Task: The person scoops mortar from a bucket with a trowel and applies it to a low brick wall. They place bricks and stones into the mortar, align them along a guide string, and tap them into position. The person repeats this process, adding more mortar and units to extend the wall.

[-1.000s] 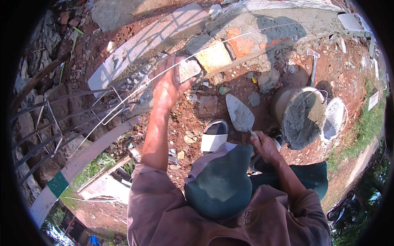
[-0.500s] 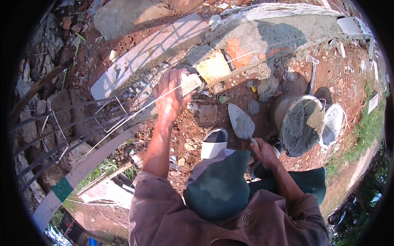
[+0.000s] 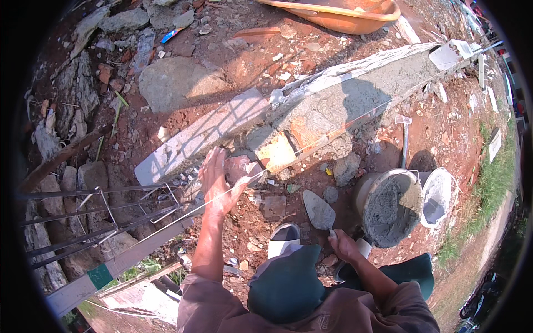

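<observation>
My left hand lies with fingers stretched along the left side of a pinkish stone, thumb apart and near its lower edge, beside a taut white string. A pale yellow block and orange brick pieces sit to the right along a mortar-covered ledge. Lower right, my right hand grips the handle of a trowel, whose blade is over the dirt. A bucket of grey mortar stands right of the trowel, with a white bucket behind it.
A rebar cage and a long plank run along the left. A pale slab, large rock and orange tub lie beyond the ledge. A long-handled tool lies behind the buckets, near grass.
The view has tilted up, bringing the orange tub into sight and shifting the scene downward. My left hand's fingers have straightened beside the stone; my right hand still holds the trowel.
</observation>
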`<state>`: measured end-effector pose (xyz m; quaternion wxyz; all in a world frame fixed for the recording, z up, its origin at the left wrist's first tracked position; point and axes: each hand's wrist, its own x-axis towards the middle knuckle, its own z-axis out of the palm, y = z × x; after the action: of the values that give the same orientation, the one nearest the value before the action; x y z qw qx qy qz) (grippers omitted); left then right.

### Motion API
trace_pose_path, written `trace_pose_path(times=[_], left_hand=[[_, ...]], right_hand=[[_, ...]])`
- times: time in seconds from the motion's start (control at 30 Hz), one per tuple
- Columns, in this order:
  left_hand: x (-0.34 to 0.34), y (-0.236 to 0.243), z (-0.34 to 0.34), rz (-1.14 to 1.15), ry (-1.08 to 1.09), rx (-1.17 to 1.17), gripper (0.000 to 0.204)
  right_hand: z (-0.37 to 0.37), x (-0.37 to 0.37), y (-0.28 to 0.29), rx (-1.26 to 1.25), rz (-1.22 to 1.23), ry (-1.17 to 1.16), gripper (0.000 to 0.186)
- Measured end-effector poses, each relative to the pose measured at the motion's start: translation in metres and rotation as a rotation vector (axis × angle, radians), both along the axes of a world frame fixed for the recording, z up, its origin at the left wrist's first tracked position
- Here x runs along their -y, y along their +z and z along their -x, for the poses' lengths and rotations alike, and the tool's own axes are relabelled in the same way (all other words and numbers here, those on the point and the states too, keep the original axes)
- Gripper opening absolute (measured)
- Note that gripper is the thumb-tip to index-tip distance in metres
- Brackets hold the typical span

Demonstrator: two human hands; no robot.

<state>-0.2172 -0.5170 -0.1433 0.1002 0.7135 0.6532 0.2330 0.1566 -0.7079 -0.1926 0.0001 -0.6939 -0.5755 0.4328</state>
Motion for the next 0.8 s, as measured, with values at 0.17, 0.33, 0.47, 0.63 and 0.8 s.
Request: trace_pose_path(times=[0.17, 0.33, 0.47, 0.63, 0.8], left_hand=[[-0.082, 0.019, 0.012, -0.223, 0.264, 0.021, 0.057], [-0.157, -0.003, 0.000, -0.203, 0.374, -0.040, 0.053], [-0.162, -0.010, -0.011, -0.087, 0.432, -0.081, 0.056], [-0.158, 0.013, -0.012, -0.012, 0.421, -0.197, 0.054], [-0.171, 0.004, -0.040, -0.004, 0.387, -0.186, 0.054]], right_hand=[[0.000, -0.014, 0.008, 0.120, 0.144, 0.126, 0.037], [0.006, -0.108, 0.159, -0.398, 0.059, 0.047, 0.036], [-0.011, -0.229, 0.295, -0.756, -0.390, 0.216, 0.033], [-0.029, -0.462, 0.330, -0.106, -0.754, 0.159, 0.039], [-0.075, -0.624, 0.289, 0.507, -0.809, 0.323, 0.034]])
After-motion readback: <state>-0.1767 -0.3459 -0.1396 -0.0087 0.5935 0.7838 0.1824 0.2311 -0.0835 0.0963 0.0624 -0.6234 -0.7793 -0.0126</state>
